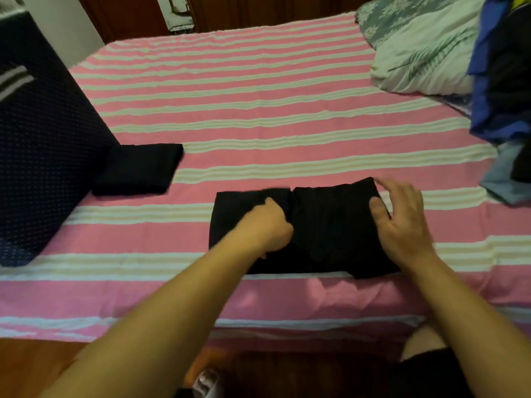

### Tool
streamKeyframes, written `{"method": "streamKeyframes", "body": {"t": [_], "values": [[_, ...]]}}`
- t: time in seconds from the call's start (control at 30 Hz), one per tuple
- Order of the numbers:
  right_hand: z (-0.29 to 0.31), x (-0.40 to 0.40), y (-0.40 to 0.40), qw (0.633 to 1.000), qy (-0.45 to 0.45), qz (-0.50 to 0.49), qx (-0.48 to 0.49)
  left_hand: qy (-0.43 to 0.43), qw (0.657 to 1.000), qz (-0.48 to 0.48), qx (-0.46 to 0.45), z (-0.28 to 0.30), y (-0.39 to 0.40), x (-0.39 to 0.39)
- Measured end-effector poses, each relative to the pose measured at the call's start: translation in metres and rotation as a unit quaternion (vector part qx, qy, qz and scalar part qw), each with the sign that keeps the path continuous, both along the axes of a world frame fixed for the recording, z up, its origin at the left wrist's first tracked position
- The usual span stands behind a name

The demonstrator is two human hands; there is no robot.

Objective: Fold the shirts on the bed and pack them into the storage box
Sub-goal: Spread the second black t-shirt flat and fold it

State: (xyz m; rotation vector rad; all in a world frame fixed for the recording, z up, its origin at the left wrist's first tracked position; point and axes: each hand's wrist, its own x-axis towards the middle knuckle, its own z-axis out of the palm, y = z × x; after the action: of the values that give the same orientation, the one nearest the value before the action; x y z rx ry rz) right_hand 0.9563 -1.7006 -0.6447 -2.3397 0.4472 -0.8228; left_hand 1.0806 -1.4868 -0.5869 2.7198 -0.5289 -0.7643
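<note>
A black shirt (324,225), partly folded into a rectangle, lies near the front edge of the pink-striped bed (258,110). My left hand (267,225) sits on its middle with fingers curled into the cloth at a fold. My right hand (402,219) rests on the shirt's right edge, fingers spread and thumb on the fabric. A second black shirt (140,169), folded, lies to the left against the dark dotted storage box (43,139). The box's inside is hidden.
A heap of unfolded clothes (505,96), blue, dark and light blue, sits at the right edge. A pale green pillow (425,58) and a floral pillow (402,15) lie at the far right. Wooden floor (34,363) shows below the bed.
</note>
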Motion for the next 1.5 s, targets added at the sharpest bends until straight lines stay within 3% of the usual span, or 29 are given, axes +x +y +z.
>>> {"method": "streamKeyframes", "body": {"t": [0.07,0.17,0.27,0.33,0.37,0.43,0.5,0.53,0.67,0.8,0.97,1.1,1.27,1.4,1.5], "values": [[-0.01,-0.013,-0.004,0.999,0.024,-0.026,0.032,-0.028,0.997,-0.022,0.068,-0.025,-0.016,-0.01],[-0.01,-0.011,-0.007,0.999,0.033,-0.007,0.011,-0.085,0.993,-0.028,0.071,-0.033,-0.015,-0.006],[-0.013,-0.005,-0.01,0.995,0.095,0.02,0.02,-0.096,0.993,-0.047,-0.047,-0.019,-0.007,0.005],[-0.015,-0.002,-0.013,0.99,0.13,0.026,0.049,-0.161,0.975,-0.069,-0.137,-0.01,0.006,0.007],[-0.014,-0.001,-0.015,0.989,0.133,0.029,0.065,-0.225,0.961,-0.087,-0.138,-0.012,0.014,0.009],[-0.012,-0.002,-0.018,0.985,0.143,0.04,0.086,-0.301,0.945,-0.13,-0.024,-0.028,0.029,0.014],[-0.015,-0.003,-0.018,0.976,0.189,0.072,0.077,-0.239,0.957,-0.139,0.088,-0.057,0.038,0.014],[-0.016,-0.004,-0.018,0.971,0.213,0.089,0.063,-0.207,0.964,-0.133,0.104,-0.071,0.038,0.013],[-0.013,-0.006,-0.017,0.959,0.268,0.09,0.004,-0.195,0.97,-0.119,0.084,-0.086,0.031,0.014],[0.012,0.009,0.016,0.962,0.219,0.063,-0.148,-0.201,0.97,-0.106,0.088,-0.083,0.031,0.011],[0.021,0.076,0.079,0.903,0.301,0.218,-0.217,-0.124,0.987,-0.091,0.044,-0.062,0.03,0.023],[0.001,0.104,0.086,0.852,0.404,0.227,-0.243,-0.229,0.971,0.017,-0.068,-0.041,0.088,0.022],[0.009,0.107,0.089,0.812,0.444,0.19,-0.328,-0.155,0.984,-0.027,0.079,-0.079,0.15,-0.011],[0.013,0.085,0.132,0.846,0.388,0.218,-0.296,-0.157,0.987,0.025,0.032,-0.073,0.135,0.004],[-0.006,0.067,0.145,0.826,0.417,0.244,-0.29,-0.149,0.966,0.112,-0.181,-0.057,0.127,0.012]]}}
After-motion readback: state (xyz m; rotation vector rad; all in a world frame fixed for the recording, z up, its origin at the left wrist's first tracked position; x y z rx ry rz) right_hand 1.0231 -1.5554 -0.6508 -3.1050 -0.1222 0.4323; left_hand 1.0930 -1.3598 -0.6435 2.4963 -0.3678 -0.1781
